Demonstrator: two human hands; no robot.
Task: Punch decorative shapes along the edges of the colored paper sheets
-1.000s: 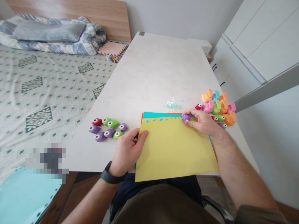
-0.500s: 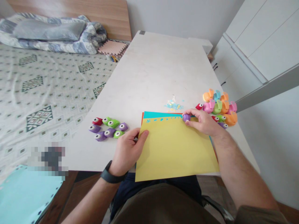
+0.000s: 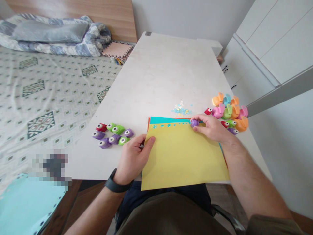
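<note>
My left hand (image 3: 137, 155) pinches the left edge of a yellow sheet of paper (image 3: 183, 156), thumb on top. Between the thumb and fingers of my right hand (image 3: 210, 129) is a small purple craft punch (image 3: 194, 123), set at the sheet's far edge. A row of small cut-out shapes runs along that edge to the left of the punch, and blue shows through them. Under the yellow sheet lies a blue sheet (image 3: 166, 120), with a bit of red-orange paper showing at its border. The punch's underside is hidden.
Small red, green and purple punches (image 3: 113, 139) stand left on the white table (image 3: 168, 71). Larger orange, pink, green and blue punches (image 3: 234, 111) crowd the right edge. Paper bits (image 3: 181, 110) lie beyond the sheets. A light-blue punched sheet (image 3: 29, 202) is at lower left, beside a bed (image 3: 61, 85).
Both hands keep their places on the paper and the punch. Only a slight shift of the whole view shows.
</note>
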